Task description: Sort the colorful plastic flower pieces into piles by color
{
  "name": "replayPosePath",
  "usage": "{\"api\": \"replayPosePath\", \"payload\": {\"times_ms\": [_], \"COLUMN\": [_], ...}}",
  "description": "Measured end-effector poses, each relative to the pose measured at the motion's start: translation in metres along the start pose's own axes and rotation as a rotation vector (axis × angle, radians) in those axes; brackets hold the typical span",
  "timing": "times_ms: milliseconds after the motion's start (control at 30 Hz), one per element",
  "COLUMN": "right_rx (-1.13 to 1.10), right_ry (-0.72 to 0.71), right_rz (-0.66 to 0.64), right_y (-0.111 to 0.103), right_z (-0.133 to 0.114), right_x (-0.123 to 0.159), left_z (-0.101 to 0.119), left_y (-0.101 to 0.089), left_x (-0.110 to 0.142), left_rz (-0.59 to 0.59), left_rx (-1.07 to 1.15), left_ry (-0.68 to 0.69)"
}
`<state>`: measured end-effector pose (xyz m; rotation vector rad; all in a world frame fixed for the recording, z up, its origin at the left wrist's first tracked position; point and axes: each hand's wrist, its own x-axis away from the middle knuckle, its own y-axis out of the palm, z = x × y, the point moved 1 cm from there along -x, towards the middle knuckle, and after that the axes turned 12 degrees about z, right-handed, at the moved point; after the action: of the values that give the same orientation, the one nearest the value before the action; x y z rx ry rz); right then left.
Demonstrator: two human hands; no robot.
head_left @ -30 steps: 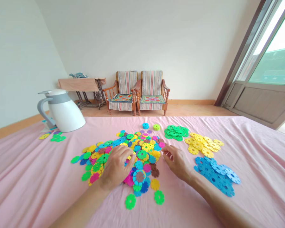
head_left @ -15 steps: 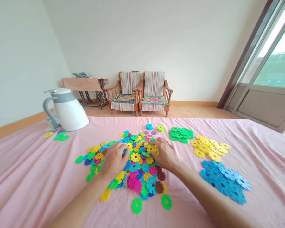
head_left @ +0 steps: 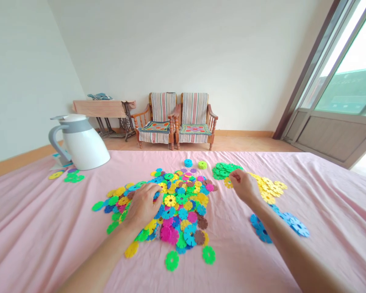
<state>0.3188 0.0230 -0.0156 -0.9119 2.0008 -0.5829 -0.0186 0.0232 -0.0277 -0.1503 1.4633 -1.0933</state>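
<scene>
I've got one yellow notched disc (head_left: 227,184) held right of the multicolour heap (head_left: 178,207), near the green pile (head_left: 224,170). Heap's loose, flat notched discs overlapping, some center holes showing.

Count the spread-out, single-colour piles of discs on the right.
3: a green pile at the back, a yellow pile partly behind the right hand, and a blue pile nearest, partly hidden by the right arm.

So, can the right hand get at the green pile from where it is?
Very likely yes: the right hand is close by the near side of the green pile, and nothing covers it. The hand seems to be pinching a yellow disc, though, which could hamper it.
</scene>
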Motion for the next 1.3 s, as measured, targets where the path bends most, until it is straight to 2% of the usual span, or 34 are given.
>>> {"api": "replayPosePath", "payload": {"times_ms": [100,167,300,400,600,733,833,933,1033,1200,1300], "right_rx": [0.123,0.173,0.163,0.052,-0.212,-0.333,-0.334,-0.259,-0.165,0.011,0.049], "right_ry": [0.109,0.148,0.12,0.0,-0.333,-0.519,-0.632,-0.68,-0.69,-0.872,-0.91], "right_rz": [0.074,0.115,0.18,0.145,-0.112,-0.245,-0.337,-0.383,-0.363,-0.257,-0.162], "right_y": [-0.013,-0.018,-0.017,-0.005,0.025,0.032,0.035,0.039,0.043,0.048,0.049], "right_z": [0.029,0.04,0.041,0.022,-0.05,-0.098,-0.123,-0.136,-0.141,-0.139,-0.138], "right_x": [-0.01,-0.012,-0.012,-0.004,0.039,0.065,0.073,0.077,0.079,0.087,0.092], "left_z": [0.0,-0.001,-0.004,-0.005,-0.002,-0.002,-0.004,-0.005,-0.004,-0.002,-0.003], "left_y": [0.0,0.001,0.004,0.007,0.005,0.004,0.005,0.005,0.005,0.005,0.005], "left_x": [-0.001,0.0,0.0,0.001,0.0,-0.001,0.0,0.001,0.001,0.0,0.0], "left_rz": [-0.008,-0.004,0.005,0.009,0.0,0.008,0.01,0.003,-0.011,-0.026,-0.024], "left_rx": [-0.004,0.013,0.067,0.107,0.151,0.168,0.175,0.173,0.163,0.159,0.168], "left_ry": [0.001,0.0,-0.013,-0.023,-0.066,-0.07,-0.05,-0.043,-0.052,-0.058,-0.052]}}
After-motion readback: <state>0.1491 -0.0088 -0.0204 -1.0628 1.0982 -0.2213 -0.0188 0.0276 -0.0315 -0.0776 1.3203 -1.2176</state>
